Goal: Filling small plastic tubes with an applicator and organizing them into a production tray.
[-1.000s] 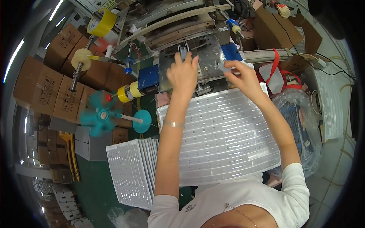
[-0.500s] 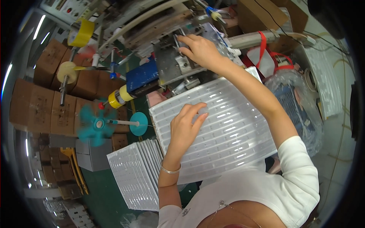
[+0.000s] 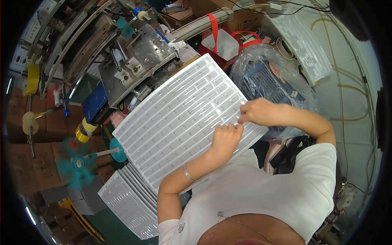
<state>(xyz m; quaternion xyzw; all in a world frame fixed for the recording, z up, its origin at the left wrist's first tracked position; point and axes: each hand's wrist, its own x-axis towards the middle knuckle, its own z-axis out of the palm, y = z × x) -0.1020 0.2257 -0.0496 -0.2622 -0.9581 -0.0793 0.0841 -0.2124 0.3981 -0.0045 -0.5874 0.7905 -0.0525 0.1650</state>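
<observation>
A white plastic tray (image 3: 175, 116) with long ridged rows lies tilted across my front, and small dark or shiny bits dot its rows. Over its near right part my left hand (image 3: 227, 141) is closed, fingers curled down against the tray. Just right of it, at the tray's right edge, my right hand (image 3: 261, 112) is closed too, its fingertips bent toward the left hand. Whatever either hand pinches is hidden or too small to make out. Beyond the tray's far left side stands a metal fixture plate (image 3: 153, 47) with clamps and blocks, which neither hand touches.
Stacked white trays (image 3: 130, 202) lean below the left edge of the large tray. A small teal fan (image 3: 79, 163) spins at left, near cardboard boxes (image 3: 38, 163). A red-handled bag (image 3: 222, 43) and a plastic-wrapped blue crate (image 3: 271, 81) stand on the right.
My right hand has left the metal fixture and come back to the tray's right edge. My left hand has shifted right and its fingers have closed. The view has swung to the right.
</observation>
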